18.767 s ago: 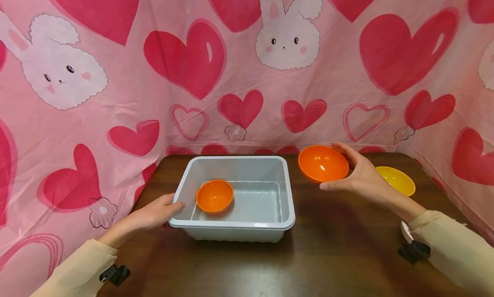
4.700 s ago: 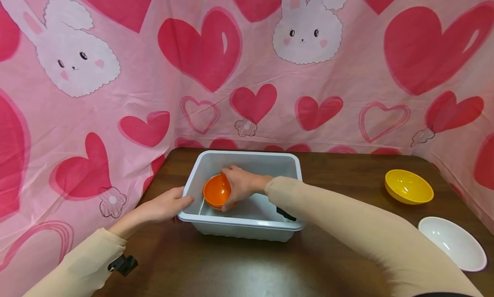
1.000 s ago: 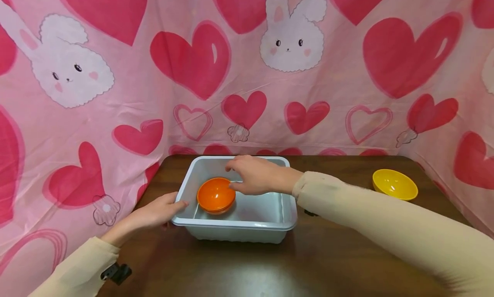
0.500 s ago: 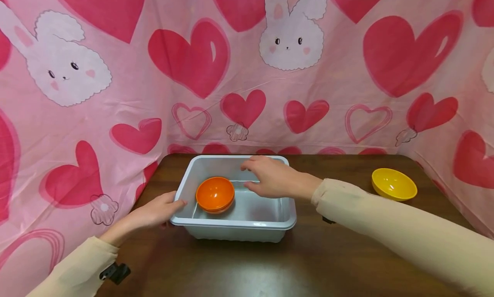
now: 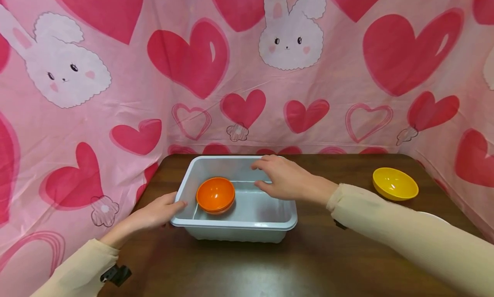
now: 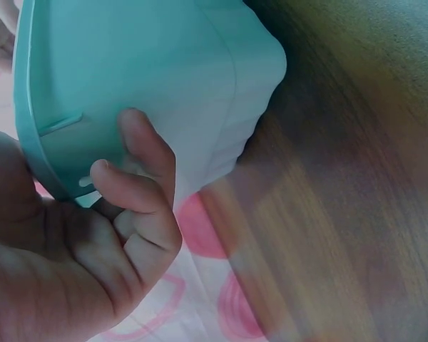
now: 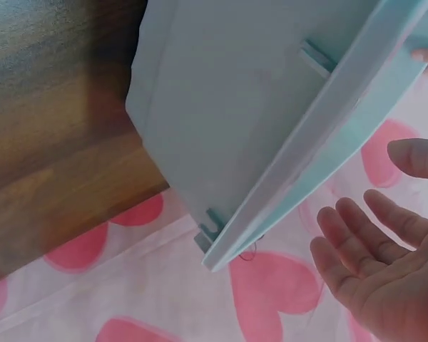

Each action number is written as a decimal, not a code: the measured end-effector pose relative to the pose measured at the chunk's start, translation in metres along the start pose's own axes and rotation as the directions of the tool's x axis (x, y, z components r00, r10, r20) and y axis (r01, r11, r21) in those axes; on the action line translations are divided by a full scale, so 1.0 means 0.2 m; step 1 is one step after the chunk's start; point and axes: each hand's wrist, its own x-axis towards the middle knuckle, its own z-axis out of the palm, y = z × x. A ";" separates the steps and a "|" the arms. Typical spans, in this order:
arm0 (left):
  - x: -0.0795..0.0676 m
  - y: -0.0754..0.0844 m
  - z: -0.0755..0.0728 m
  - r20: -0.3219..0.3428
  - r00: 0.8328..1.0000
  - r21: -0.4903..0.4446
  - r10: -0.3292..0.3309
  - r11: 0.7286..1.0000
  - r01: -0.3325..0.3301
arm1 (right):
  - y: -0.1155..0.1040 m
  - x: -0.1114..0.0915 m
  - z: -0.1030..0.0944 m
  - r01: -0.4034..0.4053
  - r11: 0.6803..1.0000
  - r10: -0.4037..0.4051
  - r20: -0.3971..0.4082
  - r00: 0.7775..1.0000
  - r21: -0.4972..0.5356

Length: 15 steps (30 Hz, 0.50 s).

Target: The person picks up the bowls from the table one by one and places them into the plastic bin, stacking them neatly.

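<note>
Nested orange bowls [image 5: 215,195] sit in the left part of a light grey plastic basin [image 5: 254,225], a second rim showing just under the top one. My left hand [image 5: 157,210] grips the basin's left rim, thumb over the edge. In the left wrist view, the left hand's fingers [image 6: 144,192] curl beneath that rim against the outer wall. Over the basin's right side hovers my right hand [image 5: 287,177], fingers loosely bent and holding nothing. The right wrist view shows the same right hand [image 7: 385,260] with spread fingers beside the basin's rim [image 7: 307,153].
On the right of the dark wooden table [image 5: 332,254] stands a yellow bowl [image 5: 395,184]. A white bowl [image 5: 434,217] is mostly hidden behind the right sleeve. A pink heart-patterned cloth [image 5: 247,74] closes off the back and sides.
An orange bowl, held in my right hand in the oldest frame, now rests in the other one inside the basin. Over the last second, the right hand has drawn rightward, away from the bowls.
</note>
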 end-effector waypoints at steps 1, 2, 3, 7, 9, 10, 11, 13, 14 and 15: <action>0.00 0.00 0.00 0.001 1.000 0.000 0.004 1.000 -0.004 | 0.00 -0.01 0.00 -0.003 1.000 0.003 -0.006 1.000 0.002; 0.00 0.00 0.00 0.001 1.000 -0.001 0.008 1.000 -0.008 | 0.00 -0.01 -0.01 -0.003 1.000 0.003 -0.013 1.000 0.004; 0.00 0.00 0.00 0.001 1.000 -0.002 0.013 1.000 -0.013 | 0.00 -0.02 -0.01 -0.001 1.000 0.001 -0.020 1.000 0.005; 0.00 0.00 0.00 0.004 1.000 -0.008 0.027 1.000 -0.027 | 0.00 -0.06 -0.02 0.009 1.000 -0.009 -0.054 0.999 0.000; 0.00 0.00 0.00 -0.002 1.000 -0.010 0.022 1.000 -0.022 | 0.00 -0.08 -0.02 0.021 1.000 -0.022 -0.075 0.997 -0.007; 0.00 0.00 0.00 -0.005 1.000 -0.010 0.019 1.000 -0.019 | 0.00 -0.09 -0.03 0.026 1.000 -0.027 -0.086 0.996 -0.009; 0.00 0.00 0.00 -0.009 1.000 -0.010 0.015 1.000 -0.015 | 0.01 -0.10 -0.03 0.031 0.999 -0.032 -0.097 0.995 -0.012; 0.00 0.01 0.01 -0.018 1.000 -0.007 0.013 1.000 -0.013 | 0.01 -0.12 -0.04 0.028 1.000 -0.029 -0.115 0.993 -0.009; 0.00 0.01 0.01 -0.023 1.000 -0.006 0.014 1.000 -0.015 | 0.01 -0.13 -0.04 0.019 1.000 -0.020 -0.124 0.992 -0.005; 0.00 0.01 0.01 -0.028 0.999 -0.004 0.016 1.000 -0.016 | 0.02 -0.14 -0.05 0.009 1.000 -0.009 -0.134 0.991 0.002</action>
